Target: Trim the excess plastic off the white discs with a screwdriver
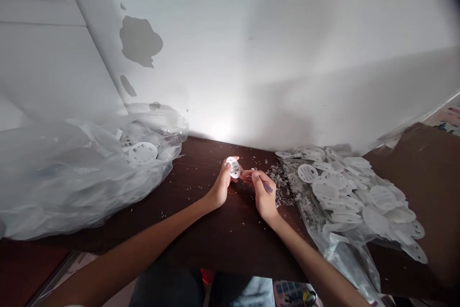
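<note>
My left hand [222, 185] grips a white slotted plastic disc [234, 167] upright, thumb on its near face. In my right hand [265, 197] is a slim tool with a purple handle [268, 187]. Its thin tip points at the disc's right edge and seems to touch it. I cannot make out the exact kind of tool. Both hands are close together above the dark table. Just right of my right hand lies a pile of tiny white and clear plastic scraps [282, 185].
A large clear plastic bag [89, 177] holding white discs stands on the left. On the right, many similar white discs [354, 192] are heaped on clear plastic. Small scraps dot the dark brown table [223, 244]. A white wall [215, 58] with peeling patches rises behind.
</note>
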Demonstrator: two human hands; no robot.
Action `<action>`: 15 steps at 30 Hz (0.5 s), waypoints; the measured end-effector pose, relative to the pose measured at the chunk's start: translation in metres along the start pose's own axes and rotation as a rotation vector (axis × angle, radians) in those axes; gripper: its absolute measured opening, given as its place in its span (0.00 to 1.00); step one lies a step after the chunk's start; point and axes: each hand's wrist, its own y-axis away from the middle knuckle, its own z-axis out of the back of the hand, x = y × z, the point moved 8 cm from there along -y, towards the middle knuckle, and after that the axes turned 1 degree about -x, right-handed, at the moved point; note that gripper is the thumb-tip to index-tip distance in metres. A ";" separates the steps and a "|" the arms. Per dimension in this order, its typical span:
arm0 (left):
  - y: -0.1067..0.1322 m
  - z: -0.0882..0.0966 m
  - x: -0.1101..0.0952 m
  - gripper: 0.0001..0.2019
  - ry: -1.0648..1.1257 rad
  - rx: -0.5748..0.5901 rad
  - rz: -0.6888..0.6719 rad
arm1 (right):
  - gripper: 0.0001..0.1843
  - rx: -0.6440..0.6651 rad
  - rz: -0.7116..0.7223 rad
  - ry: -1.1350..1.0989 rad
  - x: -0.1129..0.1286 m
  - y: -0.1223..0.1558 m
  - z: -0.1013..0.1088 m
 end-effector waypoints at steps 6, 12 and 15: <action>0.000 0.000 0.000 0.35 0.008 -0.005 -0.003 | 0.20 -0.004 -0.013 -0.011 0.002 0.001 -0.002; -0.002 0.001 0.004 0.33 0.025 0.003 0.000 | 0.19 -0.002 -0.015 -0.031 0.005 0.001 -0.004; -0.002 0.002 0.005 0.33 0.015 -0.008 -0.003 | 0.19 -0.004 -0.011 -0.040 0.008 0.002 -0.005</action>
